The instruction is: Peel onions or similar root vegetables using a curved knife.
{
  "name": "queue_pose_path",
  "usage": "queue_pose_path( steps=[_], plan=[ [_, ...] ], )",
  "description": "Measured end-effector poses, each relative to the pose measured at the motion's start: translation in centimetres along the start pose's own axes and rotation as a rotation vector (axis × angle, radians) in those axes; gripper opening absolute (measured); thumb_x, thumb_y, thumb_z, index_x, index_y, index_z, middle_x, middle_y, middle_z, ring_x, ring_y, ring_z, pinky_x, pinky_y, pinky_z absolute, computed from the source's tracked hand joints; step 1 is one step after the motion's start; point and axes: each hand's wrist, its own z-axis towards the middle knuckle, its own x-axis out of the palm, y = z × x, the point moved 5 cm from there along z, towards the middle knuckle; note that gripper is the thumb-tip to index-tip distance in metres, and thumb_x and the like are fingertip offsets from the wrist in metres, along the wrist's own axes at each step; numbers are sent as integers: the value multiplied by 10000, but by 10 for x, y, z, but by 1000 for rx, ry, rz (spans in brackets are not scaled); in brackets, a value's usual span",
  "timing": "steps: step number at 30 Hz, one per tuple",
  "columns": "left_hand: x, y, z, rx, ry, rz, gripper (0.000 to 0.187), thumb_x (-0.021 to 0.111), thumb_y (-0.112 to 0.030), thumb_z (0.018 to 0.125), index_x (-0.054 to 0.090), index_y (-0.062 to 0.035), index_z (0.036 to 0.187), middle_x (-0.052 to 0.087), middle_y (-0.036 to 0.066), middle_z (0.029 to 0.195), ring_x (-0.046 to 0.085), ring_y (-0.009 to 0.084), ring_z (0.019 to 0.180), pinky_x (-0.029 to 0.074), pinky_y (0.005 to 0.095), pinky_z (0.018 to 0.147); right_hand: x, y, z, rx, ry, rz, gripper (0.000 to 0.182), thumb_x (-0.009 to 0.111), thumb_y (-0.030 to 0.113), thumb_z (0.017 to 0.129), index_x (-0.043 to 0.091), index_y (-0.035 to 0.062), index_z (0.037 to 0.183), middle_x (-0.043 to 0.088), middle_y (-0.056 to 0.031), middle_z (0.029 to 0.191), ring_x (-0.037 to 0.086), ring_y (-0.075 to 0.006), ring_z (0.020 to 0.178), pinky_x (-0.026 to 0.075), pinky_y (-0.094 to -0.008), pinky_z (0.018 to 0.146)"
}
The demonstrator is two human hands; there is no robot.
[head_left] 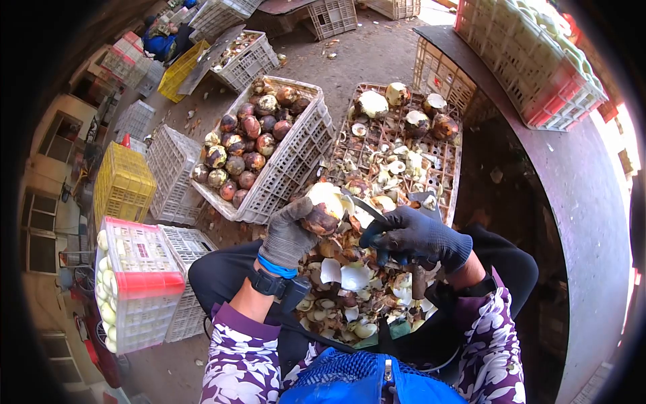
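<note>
My left hand (289,232), in a grey glove, is closed around a round brown-purple fruit (321,221) with its pale flesh bared on top. My right hand (420,237), in a dark blue-grey glove, grips a knife (369,210). The blade points left and lies at the right side of the fruit; whether it cuts in cannot be made out. Right beyond my hands is a lattice crate top (346,145) with partly peeled fruits (372,104) and peel scraps (397,166) on it. Between my legs lie heaped peelings and white curved shell pieces (354,277).
A whitish crate (291,168) full of unpeeled fruits (250,126) stands ahead on the left. Crates of pale peeled fruits are at the left (145,269) and upper right (531,67). A dark curved board (572,195) runs along the right. Another person (161,44) is far left.
</note>
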Motion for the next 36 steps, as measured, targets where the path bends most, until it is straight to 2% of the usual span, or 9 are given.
queue_pose_path(
  steps=[7, 10, 11, 15, 18, 21, 27, 30, 36],
  plan=[
    [-8, -9, 1, 215, -77, 96, 564, 704, -222, 803, 471, -12, 1272, 554, 145, 1205, 566, 281, 1100, 501, 425, 928, 13, -19, 12, -31, -273, -93, 188, 628, 160, 883, 664, 36, 1019, 627, -11, 731, 546, -58, 583, 471, -243, 537],
    [-2, -10, 1, 278, -87, 244, 568, 699, -210, 808, 460, -13, 1284, 553, 148, 1204, 563, 275, 1108, 497, 408, 940, 19, -6, 19, -551, -596, -222, 208, 627, 174, 880, 662, 32, 1029, 646, -65, 753, 587, -106, 639, 494, -282, 595],
    [1, -7, 3, 273, -74, 236, 539, 697, -177, 811, 469, -11, 1271, 564, 139, 1180, 576, 259, 1080, 506, 392, 926, 17, -4, 23, -613, -684, -326, 274, 612, 213, 892, 627, 49, 1110, 666, -140, 868, 655, -224, 711, 515, -345, 653],
    [7, 6, 5, 256, -46, 302, 519, 708, -105, 799, 478, -8, 1254, 581, 118, 1133, 602, 233, 1024, 523, 347, 900, 11, 7, 21, -607, -796, -595, 429, 613, 258, 881, 512, 88, 1262, 617, -190, 1079, 635, -393, 824, 523, -422, 691],
    [13, 12, 1, 256, -53, 339, 592, 739, -97, 757, 456, -12, 1270, 569, 116, 1144, 591, 237, 1041, 521, 333, 905, 14, 17, 15, -513, -743, -677, 418, 652, 97, 845, 546, 28, 1244, 645, -184, 1043, 659, -265, 901, 509, -323, 795],
    [10, 14, 3, 256, -49, 374, 632, 750, -108, 742, 437, -7, 1281, 562, 119, 1146, 579, 231, 1057, 519, 338, 909, 11, 13, 15, -618, -770, -740, 406, 641, 68, 829, 554, 27, 1223, 644, -188, 1003, 651, -316, 875, 513, -340, 765],
    [28, 16, -5, 229, -53, 429, 683, 752, -120, 724, 404, 13, 1297, 546, 135, 1155, 571, 226, 1059, 518, 348, 910, 2, 7, 16, -770, -786, -550, 317, 620, 56, 847, 591, 11, 1159, 646, -118, 906, 638, -197, 741, 514, -305, 678],
    [26, 19, -5, 207, -45, 387, 690, 748, -121, 721, 399, 20, 1300, 546, 144, 1153, 571, 231, 1056, 520, 353, 906, -6, -10, 26, -575, -740, -219, 291, 616, 60, 828, 599, 7, 1114, 664, -144, 891, 655, -219, 704, 520, -335, 656],
    [27, 13, -8, 96, 56, 357, 714, 744, -131, 718, 391, 18, 1320, 546, 157, 1165, 593, 241, 1025, 533, 355, 887, -2, 7, 8, -288, -663, 281, 238, 571, 141, 922, 610, 14, 1120, 621, -28, 784, 612, -87, 571, 488, -209, 484]
  ],
)
